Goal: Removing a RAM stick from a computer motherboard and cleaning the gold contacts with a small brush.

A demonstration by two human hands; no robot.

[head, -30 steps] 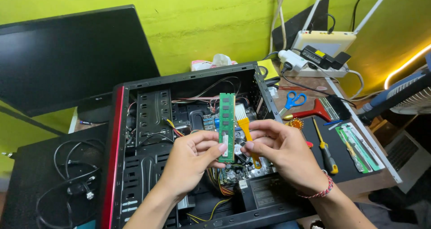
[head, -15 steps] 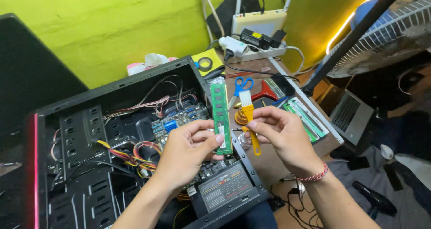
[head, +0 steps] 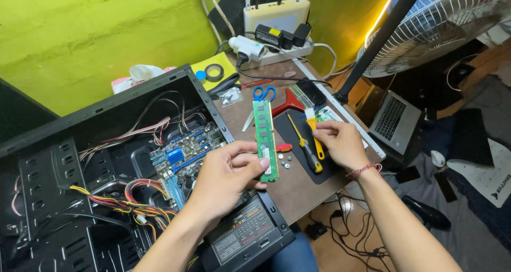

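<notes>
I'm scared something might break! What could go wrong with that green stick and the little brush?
The left hand pinches the green memory stick only at its lower end, up in the air, so it might slip and fall onto the table or the open computer case. The right hand holds a small orange brush; rough brushing could bend the stick. The tiny screws lying loose beside the hands could get knocked away.
</notes>
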